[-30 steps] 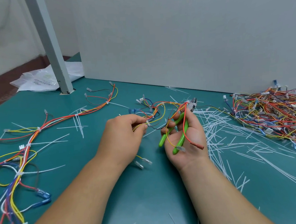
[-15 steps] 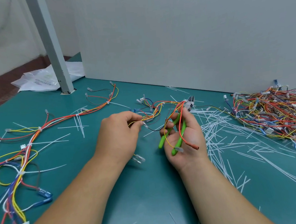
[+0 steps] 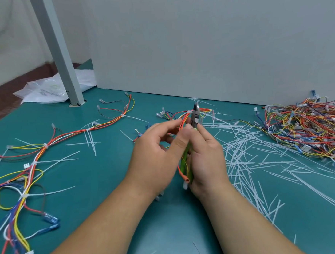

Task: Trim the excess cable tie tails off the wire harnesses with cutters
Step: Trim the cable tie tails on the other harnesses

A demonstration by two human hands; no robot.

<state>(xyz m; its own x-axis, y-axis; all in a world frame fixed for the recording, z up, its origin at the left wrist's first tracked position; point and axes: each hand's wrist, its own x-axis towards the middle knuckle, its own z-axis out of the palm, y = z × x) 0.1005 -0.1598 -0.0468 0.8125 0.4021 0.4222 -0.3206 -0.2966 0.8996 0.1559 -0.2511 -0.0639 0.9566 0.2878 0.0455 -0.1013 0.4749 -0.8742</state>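
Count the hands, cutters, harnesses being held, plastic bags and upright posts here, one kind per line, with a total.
Bare hands: 2, left hand, right hand
Green-handled metal cutters: 1
Multicoloured wire harness being held: 1
White plastic bag: 1
Grey upright metal post: 1
Total: 6

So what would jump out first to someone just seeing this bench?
The two hands at centre: the right hand holds green-handled cutters, and the left hand pinches a harness beside their head. To the right lies a scatter of white cut tails, and beyond it, far right, a big tangled pile of harnesses.
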